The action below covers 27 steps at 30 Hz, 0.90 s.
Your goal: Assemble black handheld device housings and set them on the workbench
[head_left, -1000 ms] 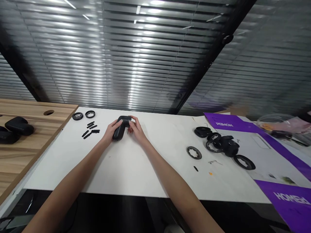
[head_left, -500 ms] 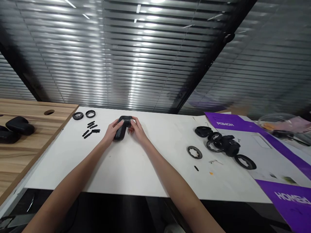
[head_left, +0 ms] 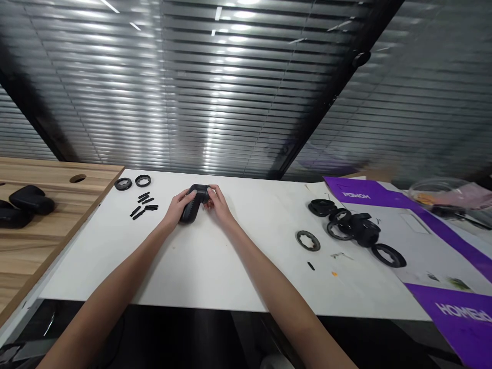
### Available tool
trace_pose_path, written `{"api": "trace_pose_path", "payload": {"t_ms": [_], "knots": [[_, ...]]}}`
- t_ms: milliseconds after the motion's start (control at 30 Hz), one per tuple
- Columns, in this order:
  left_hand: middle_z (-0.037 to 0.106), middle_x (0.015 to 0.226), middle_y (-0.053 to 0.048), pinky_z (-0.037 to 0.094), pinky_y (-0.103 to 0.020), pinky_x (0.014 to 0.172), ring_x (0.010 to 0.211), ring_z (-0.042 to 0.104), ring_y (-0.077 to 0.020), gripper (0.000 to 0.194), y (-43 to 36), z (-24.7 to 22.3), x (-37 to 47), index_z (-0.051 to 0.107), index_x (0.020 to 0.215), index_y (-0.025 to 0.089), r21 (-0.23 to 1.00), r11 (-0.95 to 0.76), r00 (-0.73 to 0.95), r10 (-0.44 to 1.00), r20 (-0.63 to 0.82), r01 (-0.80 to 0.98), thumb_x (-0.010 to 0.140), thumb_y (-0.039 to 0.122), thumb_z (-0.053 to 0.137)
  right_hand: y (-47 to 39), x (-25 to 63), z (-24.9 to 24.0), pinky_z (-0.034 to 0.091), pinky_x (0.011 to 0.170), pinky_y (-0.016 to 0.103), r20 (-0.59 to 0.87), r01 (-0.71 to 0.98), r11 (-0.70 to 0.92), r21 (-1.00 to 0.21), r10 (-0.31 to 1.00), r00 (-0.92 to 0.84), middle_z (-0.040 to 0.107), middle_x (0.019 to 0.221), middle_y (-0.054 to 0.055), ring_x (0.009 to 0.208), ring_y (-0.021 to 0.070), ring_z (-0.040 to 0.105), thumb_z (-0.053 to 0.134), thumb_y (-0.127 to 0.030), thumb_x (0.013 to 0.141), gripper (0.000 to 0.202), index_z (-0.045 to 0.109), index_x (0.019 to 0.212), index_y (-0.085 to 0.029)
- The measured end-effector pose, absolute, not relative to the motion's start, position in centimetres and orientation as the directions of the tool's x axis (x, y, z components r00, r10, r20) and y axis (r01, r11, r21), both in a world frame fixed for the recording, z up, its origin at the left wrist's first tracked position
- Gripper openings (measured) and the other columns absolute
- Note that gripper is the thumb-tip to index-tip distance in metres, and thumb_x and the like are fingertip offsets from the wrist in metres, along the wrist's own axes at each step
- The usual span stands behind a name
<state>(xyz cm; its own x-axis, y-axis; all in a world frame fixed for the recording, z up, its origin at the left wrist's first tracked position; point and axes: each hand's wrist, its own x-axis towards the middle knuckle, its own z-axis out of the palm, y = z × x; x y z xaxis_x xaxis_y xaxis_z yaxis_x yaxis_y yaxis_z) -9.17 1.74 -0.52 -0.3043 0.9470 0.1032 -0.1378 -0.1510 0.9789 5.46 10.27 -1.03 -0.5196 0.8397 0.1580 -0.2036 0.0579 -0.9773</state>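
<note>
A black L-shaped casing (head_left: 191, 208), with a row of marks or slots along its longer arm, is held between my two hands just above or on the white table; I cannot tell which. My left hand (head_left: 177, 207) is closed around its left side, thumb on the bend. At the casing's short right end, my right hand (head_left: 218, 202) grips with thumb and fingers; its fingertips are partly hidden. Several small black strips (head_left: 144, 205) lie left of my left hand. Beyond them are two black rings, a left one (head_left: 123, 184) and a right one (head_left: 143, 181).
On the right lie a notched ring (head_left: 308, 241), a small black piece (head_left: 311, 266), an orange scrap (head_left: 334, 273) and a cluster of black parts (head_left: 365, 230), beside a purple-and-white printed sheet (head_left: 442, 302). A wooden surface (head_left: 57, 236) at left bears black casings (head_left: 31, 199).
My right hand has shifted very slightly at the casing's short end, and the casing has tilted a little. Both hands keep their hold; the other parts stay put.
</note>
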Motion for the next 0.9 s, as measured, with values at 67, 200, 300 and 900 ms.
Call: {"api": "trace_pose_path", "payload": {"t_ms": [67, 200, 300, 900], "knots": [[0.067, 0.084, -0.002, 0.041, -0.027, 0.070, 0.078, 0.055, -0.0169, 0.045, 1.87, -0.65, -9.25, 0.074, 0.089, 0.017, 0.978, -0.144, -0.325, 0.942, 0.088, -0.151, 0.081, 0.061, 0.077, 10.39, 5.63, -1.08, 0.044, 0.061, 0.027, 0.156, -0.178, 0.071, -0.981, 0.834, -0.529, 0.057, 0.066, -0.007, 0.059, 0.0128, 0.052, 0.072, -0.073, 0.079, 0.054, 0.055, 0.104, -0.028], [0.067, 0.084, -0.002, 0.039, -0.027, 0.067, 0.074, 0.053, -0.0159, 0.044, 2.06, -0.85, -9.38, 0.072, 0.087, 0.017, 0.977, -0.132, -0.341, 0.938, 0.067, -0.169, 0.081, 0.060, 0.077, 10.60, 5.84, -1.27, 0.046, 0.066, 0.029, 0.159, -0.152, 0.090, -0.984, 0.827, -0.540, 0.060, 0.074, -0.006, 0.063, 0.0130, 0.055, 0.072, -0.071, 0.080, 0.055, 0.055, 0.112, -0.029], [0.067, 0.085, -0.002, 0.039, -0.028, 0.067, 0.075, 0.054, -0.0161, 0.044, 2.13, -0.88, -9.43, 0.073, 0.089, 0.017, 0.978, -0.128, -0.336, 0.940, 0.067, -0.163, 0.081, 0.060, 0.077, 10.62, 5.82, -1.33, 0.046, 0.066, 0.030, 0.169, -0.157, 0.097, -0.983, 0.814, -0.556, 0.061, 0.076, -0.006, 0.062, 0.0132, 0.055, 0.070, -0.071, 0.082, 0.055, 0.054, 0.115, -0.030], [0.076, 0.108, -0.007, 0.049, -0.032, 0.089, 0.100, 0.066, -0.0244, 0.046, 1.27, -0.09, -8.56, 0.078, 0.115, 0.018, 0.972, -0.236, -0.281, 0.933, 0.226, -0.002, 0.087, 0.055, 0.074, 10.90, 5.53, -1.10, 0.031, 0.048, 0.024, 0.115, -0.214, -0.014, -0.977, 0.807, -0.580, 0.049, 0.061, -0.008, 0.051, 0.0118, 0.045, 0.066, -0.076, 0.080, 0.053, 0.051, 0.098, -0.028]]}}
